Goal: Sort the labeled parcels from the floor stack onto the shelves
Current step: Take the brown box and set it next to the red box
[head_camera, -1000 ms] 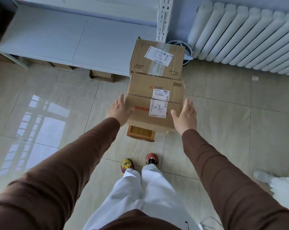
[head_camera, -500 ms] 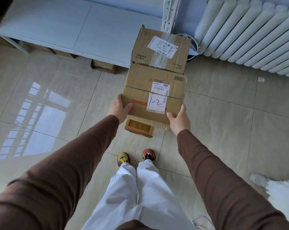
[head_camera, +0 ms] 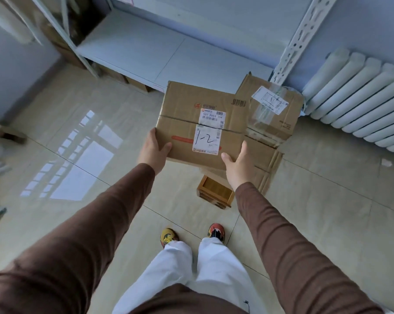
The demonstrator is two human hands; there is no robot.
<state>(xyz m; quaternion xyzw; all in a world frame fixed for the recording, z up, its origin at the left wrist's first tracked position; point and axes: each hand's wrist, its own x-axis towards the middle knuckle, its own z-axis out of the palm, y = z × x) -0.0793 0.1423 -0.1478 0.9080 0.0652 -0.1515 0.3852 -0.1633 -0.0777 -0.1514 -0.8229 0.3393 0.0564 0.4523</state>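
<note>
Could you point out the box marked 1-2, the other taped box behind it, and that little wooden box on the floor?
box marked 1-2 (head_camera: 187,123): head view, bare cardboard top, left of its label.
taped box (head_camera: 279,123): head view, cardboard top below its white label.
wooden box (head_camera: 215,192): head view, its open inside.

Both hands (head_camera: 154,152) (head_camera: 238,164) outstretched, gripping

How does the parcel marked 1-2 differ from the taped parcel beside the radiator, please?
The 1-2 parcel is held up by the left hand and right hand; the taped parcel sits untouched on other cardboard. The 1-2 parcel's label lies square, the taped parcel's is skewed under clear tape. Both are brown cardboard with white labels.
</note>
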